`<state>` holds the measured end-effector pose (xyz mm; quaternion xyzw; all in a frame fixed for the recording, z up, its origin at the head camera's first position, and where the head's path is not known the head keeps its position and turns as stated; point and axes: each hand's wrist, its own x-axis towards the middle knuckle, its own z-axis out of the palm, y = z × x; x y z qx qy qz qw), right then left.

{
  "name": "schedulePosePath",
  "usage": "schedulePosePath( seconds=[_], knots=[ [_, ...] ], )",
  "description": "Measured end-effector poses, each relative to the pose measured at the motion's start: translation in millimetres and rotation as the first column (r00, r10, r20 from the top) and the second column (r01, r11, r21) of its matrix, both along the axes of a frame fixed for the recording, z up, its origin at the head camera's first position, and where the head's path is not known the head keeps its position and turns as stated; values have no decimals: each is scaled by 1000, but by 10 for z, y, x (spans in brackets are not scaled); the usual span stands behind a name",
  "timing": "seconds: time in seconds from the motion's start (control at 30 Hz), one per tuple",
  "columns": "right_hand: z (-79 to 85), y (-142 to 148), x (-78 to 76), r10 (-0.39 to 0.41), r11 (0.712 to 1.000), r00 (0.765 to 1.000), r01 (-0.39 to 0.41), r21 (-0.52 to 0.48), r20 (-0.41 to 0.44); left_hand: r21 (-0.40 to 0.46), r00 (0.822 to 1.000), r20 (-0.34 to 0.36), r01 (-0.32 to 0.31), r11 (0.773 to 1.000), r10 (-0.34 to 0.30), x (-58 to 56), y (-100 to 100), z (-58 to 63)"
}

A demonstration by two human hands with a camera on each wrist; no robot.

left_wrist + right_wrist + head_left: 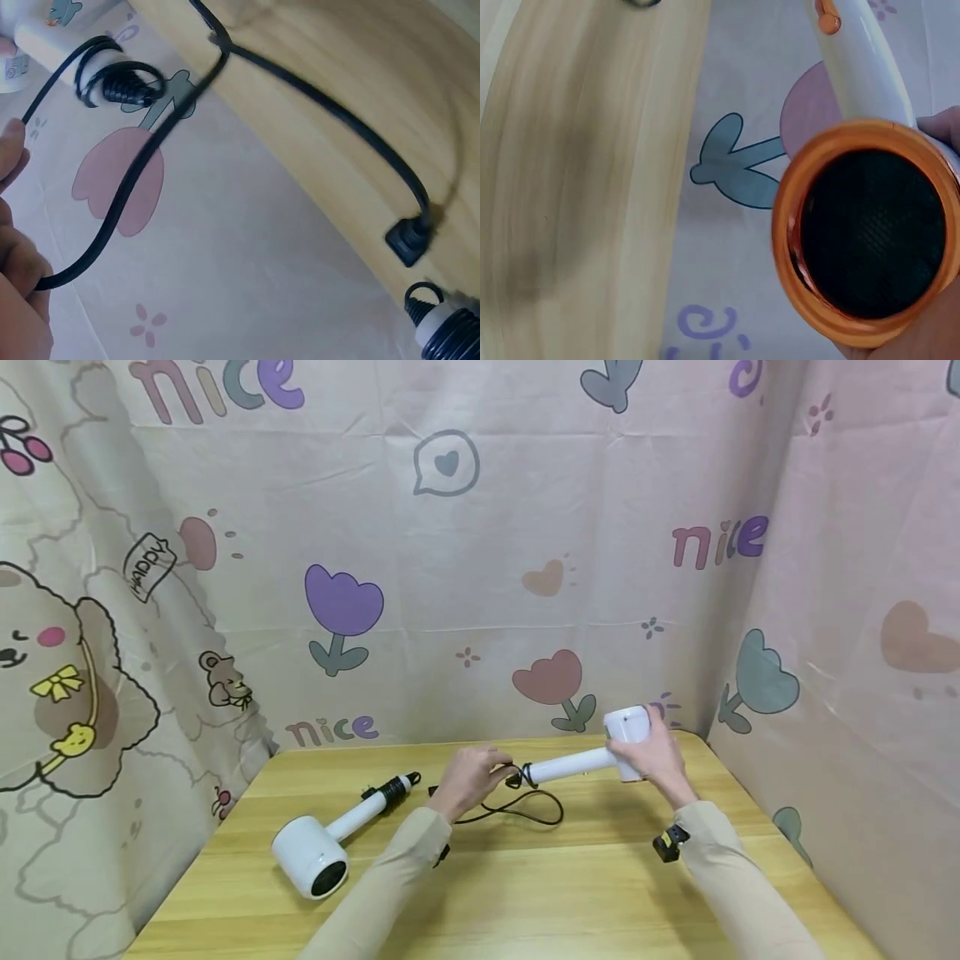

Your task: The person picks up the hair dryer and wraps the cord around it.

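Observation:
My right hand (658,753) grips the head of a white hair dryer (573,766), holding it up off the table with its handle pointing left. In the right wrist view that hair dryer (859,67) shows a dark round mesh end inside a copper-coloured ring. Near the handle's tip, my left hand (471,779) pinches the black cord (124,187). A few loose turns of cord circle the handle end, and the rest hangs in a loop. The plug (409,238) dangles at the cord's free end in the left wrist view.
A second white hair dryer (307,856) lies on the left of the wooden table (547,893), its cord (393,793) wound tightly round the handle. A patterned curtain (450,568) encloses the table's back and sides.

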<state>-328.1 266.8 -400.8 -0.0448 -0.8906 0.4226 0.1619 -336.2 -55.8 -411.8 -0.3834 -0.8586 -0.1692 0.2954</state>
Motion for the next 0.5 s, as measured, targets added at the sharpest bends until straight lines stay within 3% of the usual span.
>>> schedulePosePath(
  seconds=[0.17,0.27,0.5],
  knots=[
    [33,-18,31,66,998,996,-67,15,52,61,1000,5,2,998,-2,-47,-27,45],
    [39,23,19,107,994,993,-107,-7,41,112,1000,16,19,994,-21,-82,-60,80],
    [19,139,12,190,978,981,-186,-93,34,269,997,55,42,962,-59,-177,-103,128]
  ],
)
